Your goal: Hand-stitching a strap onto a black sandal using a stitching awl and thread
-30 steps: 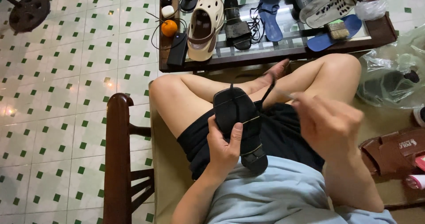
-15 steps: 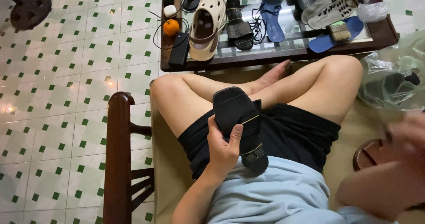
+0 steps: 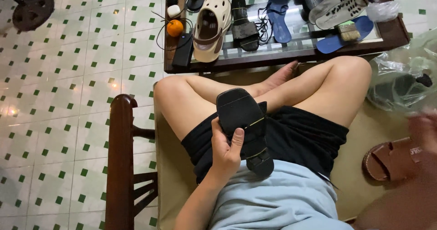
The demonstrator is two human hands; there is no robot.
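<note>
Seated cross-legged on a wooden bench; left hand clamped around a black sandal held sole-up over the lap, heel toward the body. Right hand blurred at the bench's right edge, just above a brown sandal; grip cannot be told. Step in hand looks like inspection of the black sandal's sole, one-handed; judged next move calls for a steady hold on it while the right hand settles by the brown sandal.
</note>
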